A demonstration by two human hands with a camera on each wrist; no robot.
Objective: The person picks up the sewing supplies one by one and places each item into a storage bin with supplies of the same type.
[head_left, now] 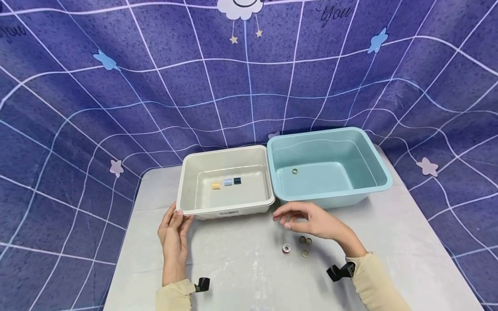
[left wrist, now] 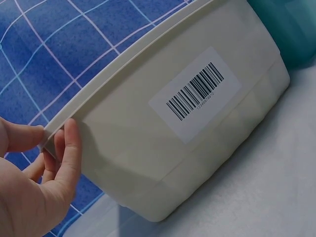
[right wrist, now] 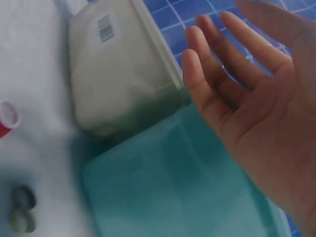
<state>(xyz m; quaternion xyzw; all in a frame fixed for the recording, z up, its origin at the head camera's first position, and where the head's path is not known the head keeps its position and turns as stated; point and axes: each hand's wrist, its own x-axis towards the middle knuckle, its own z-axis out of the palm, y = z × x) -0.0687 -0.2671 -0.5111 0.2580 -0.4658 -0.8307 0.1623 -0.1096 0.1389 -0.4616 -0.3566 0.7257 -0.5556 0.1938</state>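
My left hand point(head_left: 173, 239) holds the near left corner of the off-white bin point(head_left: 229, 210), thumb on the rim and fingers under it. Inside that bin lie a yellow thread spool point(head_left: 215, 185), a light blue one and a dark navy one. My right hand point(head_left: 307, 219) hovers before the place where the two bins meet, its fingers loosely bent with nothing in them. On the table near it stand a red spool point(head_left: 286, 248) with a white end and small brass-coloured rings point(head_left: 305, 253). Another such ring point(head_left: 294, 171) lies in the teal bin point(head_left: 330, 198).
The two bins stand side by side at the back of a pale covered table point(head_left: 241, 268). Behind them hangs a blue patterned curtain point(head_left: 218, 86). A barcode label point(left wrist: 196, 94) is on the off-white bin's front wall.
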